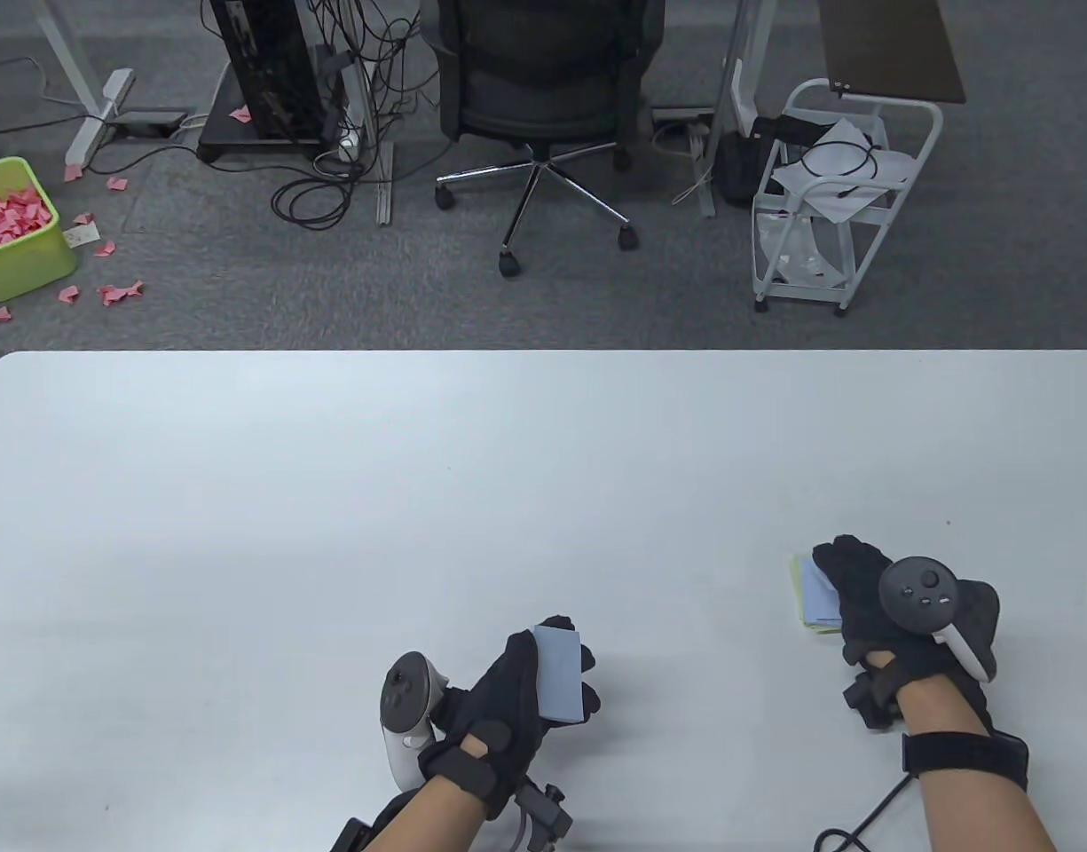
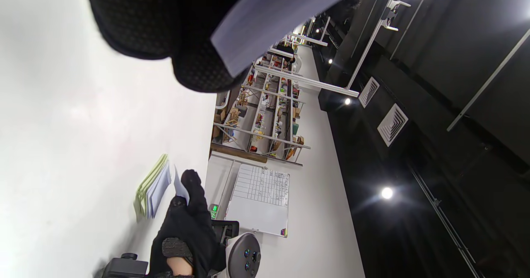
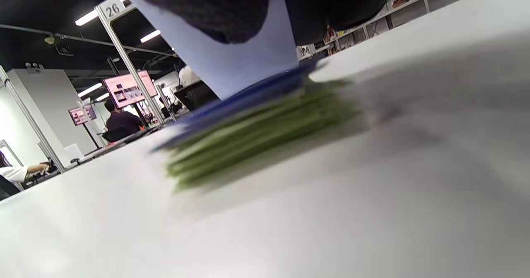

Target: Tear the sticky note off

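Note:
A stack of sticky notes (image 1: 812,600), blue on top and green below, lies on the white table (image 1: 508,461) at the right. My right hand (image 1: 834,561) rests on it, and in the right wrist view its fingers (image 3: 232,9) pinch the top blue sheet (image 3: 244,63), which is lifted off the stack (image 3: 256,133). My left hand (image 1: 552,658) holds a loose blue sticky note (image 1: 563,690) just above the table at bottom centre. The left wrist view shows that note (image 2: 273,17), the stack (image 2: 152,189) and my right hand (image 2: 186,224).
A green bin (image 1: 37,253) of crumpled pink notes stands on the floor past the table's far left corner, with pink scraps around it. An office chair (image 1: 543,98) and a white cart (image 1: 840,191) stand beyond the far edge. A black cable (image 1: 849,830) trails from my right wrist.

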A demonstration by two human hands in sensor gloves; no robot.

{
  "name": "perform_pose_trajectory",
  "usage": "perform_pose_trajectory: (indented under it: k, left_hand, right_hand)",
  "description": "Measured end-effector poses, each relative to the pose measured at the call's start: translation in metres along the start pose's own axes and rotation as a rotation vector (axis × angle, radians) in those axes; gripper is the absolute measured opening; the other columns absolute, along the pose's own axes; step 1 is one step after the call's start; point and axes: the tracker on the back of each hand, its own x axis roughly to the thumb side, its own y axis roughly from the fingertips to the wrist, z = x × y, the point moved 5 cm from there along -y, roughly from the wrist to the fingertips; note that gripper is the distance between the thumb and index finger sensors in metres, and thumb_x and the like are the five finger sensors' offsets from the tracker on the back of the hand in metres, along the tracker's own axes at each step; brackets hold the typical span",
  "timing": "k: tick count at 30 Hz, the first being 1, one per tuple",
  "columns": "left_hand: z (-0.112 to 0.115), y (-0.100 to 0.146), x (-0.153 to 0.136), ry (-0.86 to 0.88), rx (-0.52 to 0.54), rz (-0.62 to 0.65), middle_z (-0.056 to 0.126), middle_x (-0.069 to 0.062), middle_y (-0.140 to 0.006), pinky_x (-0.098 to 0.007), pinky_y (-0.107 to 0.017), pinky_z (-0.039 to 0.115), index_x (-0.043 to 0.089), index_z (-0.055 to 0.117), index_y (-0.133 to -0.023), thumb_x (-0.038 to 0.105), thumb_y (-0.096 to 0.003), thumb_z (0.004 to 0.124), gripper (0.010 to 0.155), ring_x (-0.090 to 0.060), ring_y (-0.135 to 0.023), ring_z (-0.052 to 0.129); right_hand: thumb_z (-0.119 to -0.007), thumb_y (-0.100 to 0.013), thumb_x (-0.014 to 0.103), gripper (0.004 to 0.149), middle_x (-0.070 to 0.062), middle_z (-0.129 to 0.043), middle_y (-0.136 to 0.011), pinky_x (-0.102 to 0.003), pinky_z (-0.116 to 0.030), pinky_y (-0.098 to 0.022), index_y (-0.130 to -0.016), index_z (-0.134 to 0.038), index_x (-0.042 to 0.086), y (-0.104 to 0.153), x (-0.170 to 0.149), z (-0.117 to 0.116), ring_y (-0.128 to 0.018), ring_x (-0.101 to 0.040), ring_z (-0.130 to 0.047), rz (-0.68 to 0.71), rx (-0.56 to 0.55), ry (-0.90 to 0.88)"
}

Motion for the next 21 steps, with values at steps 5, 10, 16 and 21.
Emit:
perform_pose_trajectory:
  k: [5,10,16,21]
  left_hand:
    - [-0.002,-0.002,-0.002,-0.008,0.01,-0.008,0.069,-0.026,-0.102,-0.057,-0.056,0.078,-0.006,0.046,-0.115,0.051,-0.0663,0.044,0.075,-0.037,-0.07,0.091]
    - [-0.001,-0.002,-0.001,-0.033,0.008,-0.002,0.069,-0.026,-0.102,-0.057,-0.055,0.078,-0.006,0.046,-0.115,0.051,-0.0664,0.044,0.075,-0.037,-0.07,0.091]
    - [0.0,-0.002,0.0,-0.054,0.005,0.007,0.069,-0.026,-0.102,-0.057,-0.055,0.078,-0.006,0.047,-0.115,0.052,-0.0663,0.045,0.075,-0.037,-0.069,0.091]
    - [0.001,-0.002,0.001,-0.064,0.0,0.013,0.069,-0.026,-0.102,-0.057,-0.055,0.078,-0.006,0.047,-0.115,0.052,-0.0663,0.045,0.075,-0.037,-0.07,0.091]
  right_hand:
    - [-0.077,-0.048,0.017,0.043,-0.002,-0.066,-0.101,-0.048,-0.061,-0.071,-0.09,-0.074,0.025,-0.004,-0.003,-0.005,-0.096,-0.031,-0.066,-0.024,0.049,-0.002]
    - [-0.078,-0.048,0.017,0.043,-0.001,-0.066,-0.101,-0.049,-0.059,-0.071,-0.09,-0.075,0.025,-0.004,-0.005,-0.013,-0.096,-0.031,-0.065,-0.031,0.127,0.013]
    - [-0.077,-0.049,0.018,0.045,0.0,-0.059,-0.104,-0.049,-0.055,-0.074,-0.092,-0.071,0.026,-0.001,0.001,-0.021,-0.1,-0.03,-0.057,-0.011,0.191,0.092]
    - [-0.08,-0.042,0.053,0.064,0.002,-0.048,-0.109,-0.053,-0.048,-0.075,-0.098,-0.06,0.028,0.002,0.001,-0.025,-0.105,-0.029,-0.046,-0.003,0.248,0.108]
